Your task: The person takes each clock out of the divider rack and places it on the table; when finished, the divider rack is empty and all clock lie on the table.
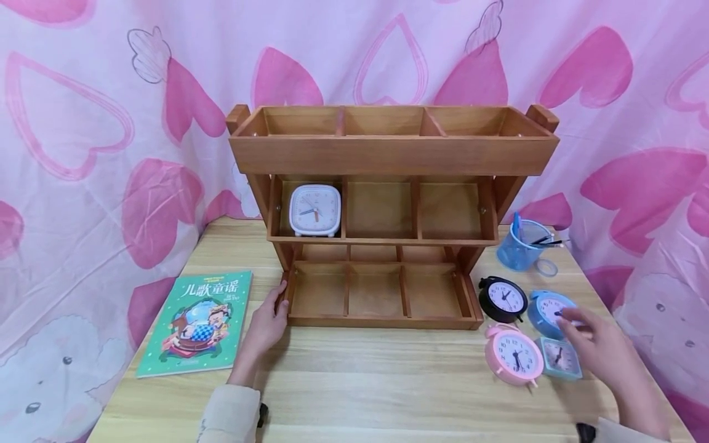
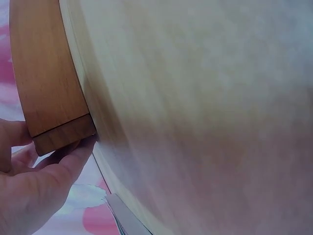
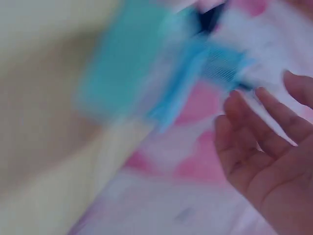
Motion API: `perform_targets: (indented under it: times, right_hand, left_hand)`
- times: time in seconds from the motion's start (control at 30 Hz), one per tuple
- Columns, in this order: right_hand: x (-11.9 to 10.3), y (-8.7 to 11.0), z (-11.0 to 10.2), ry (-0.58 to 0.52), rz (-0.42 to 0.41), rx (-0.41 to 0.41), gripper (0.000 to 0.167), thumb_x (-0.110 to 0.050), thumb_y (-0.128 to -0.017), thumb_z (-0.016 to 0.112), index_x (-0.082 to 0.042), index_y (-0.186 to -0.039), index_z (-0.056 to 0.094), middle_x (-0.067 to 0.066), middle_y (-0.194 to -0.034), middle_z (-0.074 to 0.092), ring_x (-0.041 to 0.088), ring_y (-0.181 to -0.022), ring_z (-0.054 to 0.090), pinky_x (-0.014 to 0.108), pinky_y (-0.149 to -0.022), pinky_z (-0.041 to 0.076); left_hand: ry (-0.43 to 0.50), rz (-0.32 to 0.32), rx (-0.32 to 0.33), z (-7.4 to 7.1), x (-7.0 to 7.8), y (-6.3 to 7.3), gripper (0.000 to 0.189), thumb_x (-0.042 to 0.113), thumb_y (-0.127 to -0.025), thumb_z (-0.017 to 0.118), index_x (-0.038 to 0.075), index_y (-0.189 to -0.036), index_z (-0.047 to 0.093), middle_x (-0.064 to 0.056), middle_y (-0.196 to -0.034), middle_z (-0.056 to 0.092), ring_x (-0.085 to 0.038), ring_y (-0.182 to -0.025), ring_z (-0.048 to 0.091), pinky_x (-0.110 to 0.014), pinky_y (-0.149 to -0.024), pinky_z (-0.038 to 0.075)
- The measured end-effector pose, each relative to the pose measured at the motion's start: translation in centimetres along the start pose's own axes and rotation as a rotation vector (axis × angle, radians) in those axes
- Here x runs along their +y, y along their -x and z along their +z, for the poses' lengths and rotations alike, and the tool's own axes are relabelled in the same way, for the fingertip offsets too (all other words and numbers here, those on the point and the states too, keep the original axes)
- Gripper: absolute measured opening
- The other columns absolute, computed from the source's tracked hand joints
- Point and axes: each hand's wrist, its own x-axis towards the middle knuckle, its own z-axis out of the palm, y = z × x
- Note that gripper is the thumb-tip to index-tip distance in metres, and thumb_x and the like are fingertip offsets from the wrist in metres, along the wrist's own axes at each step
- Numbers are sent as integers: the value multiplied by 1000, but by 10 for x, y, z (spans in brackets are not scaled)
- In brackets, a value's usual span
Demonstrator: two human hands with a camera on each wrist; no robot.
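Note:
A brown wooden shelf [image 1: 388, 322] with three tiers of compartments stands on the table. My left hand [image 1: 270, 326] holds its lower left corner; in the left wrist view, thumb and fingers [image 2: 73, 161] lie on either side of the board end [image 2: 63, 139]. A white alarm clock [image 1: 315, 210] sits in the middle tier's left compartment. At the right, my right hand [image 1: 600, 344] is above a blue alarm clock [image 1: 545, 307] and a teal square clock [image 1: 560, 359], its fingers loosely bent with nothing in them. Beside these are a black alarm clock [image 1: 503, 298] and a pink one [image 1: 515, 355].
On the left lies a green picture book [image 1: 194, 323]. A blue mesh pen holder [image 1: 517, 252] with pens stands at the back right, a roll of tape [image 1: 546, 267] beside it. A pink heart-patterned curtain [image 1: 343, 55] hangs behind the table [image 1: 376, 387].

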Motion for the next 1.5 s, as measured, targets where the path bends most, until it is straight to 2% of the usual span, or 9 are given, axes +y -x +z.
perform_targets:
  times: [0.13,0.2,0.3,0.47,0.6,0.73,1.03,1.23,1.5]
  right_hand:
    - [-69,-11,5,-121,-196,130,31,-17,-97,64,-2,-123,65,24,-110,69,24,-94,68,5,-71,44]
    - [-105,-17,11,-167,-315,180,29,-12,-95,66,-6,-123,67,16,-110,70,12,-94,65,1,-77,40]
    - [-160,-31,19,-195,-452,218,31,-11,-94,67,-9,-124,67,8,-115,69,9,-99,59,12,-85,46]
    - [-246,-73,29,-270,-666,212,33,-15,-95,65,-6,-127,64,11,-125,65,29,-114,59,48,-97,48]
    - [-302,-108,43,-300,-782,134,34,-17,-97,60,-2,-128,63,13,-129,64,29,-121,58,45,-104,44]
    - [-343,-131,60,-235,-782,33,38,-21,-98,58,-4,-132,59,11,-134,60,25,-124,56,40,-107,43]
    - [-380,-149,82,-6,-565,-128,62,-40,-98,55,-13,-151,38,9,-155,39,41,-144,24,58,-118,13]
    - [-383,-150,86,-35,-529,-123,58,-38,-95,61,-14,-144,41,6,-149,40,38,-137,31,59,-113,20]
    - [-381,-151,80,-166,-613,-100,42,-34,-93,67,-25,-131,51,-1,-130,52,22,-120,45,53,-103,29]
  left_hand:
    - [-4,24,15,2,0,0,51,17,-106,41,13,-156,31,-23,-156,34,-42,-141,37,-58,-111,34]
    - [-7,32,24,4,-1,0,50,17,-106,41,12,-155,32,-23,-155,35,-42,-140,38,-58,-111,34]
    - [-8,30,28,4,-1,1,50,16,-106,42,12,-155,33,-23,-155,36,-42,-139,39,-57,-111,35]
    - [-4,17,26,2,-1,2,51,17,-106,42,14,-156,31,-23,-156,34,-42,-140,39,-59,-110,35]
    - [2,9,24,1,-1,1,51,18,-107,41,15,-156,30,-22,-157,34,-41,-140,38,-58,-110,35]
    - [-4,32,37,2,-2,2,50,17,-106,41,13,-155,32,-23,-155,36,-41,-139,40,-58,-110,36]
    - [-19,9,20,2,-1,1,51,19,-107,39,15,-157,28,-20,-158,32,-38,-140,39,-58,-109,37]
    - [-41,37,24,3,-1,1,52,17,-107,40,12,-157,29,-21,-158,33,-39,-142,36,-57,-112,34]
    - [-38,36,20,2,-2,1,51,18,-107,39,13,-157,29,-21,-158,32,-40,-142,35,-57,-112,34]
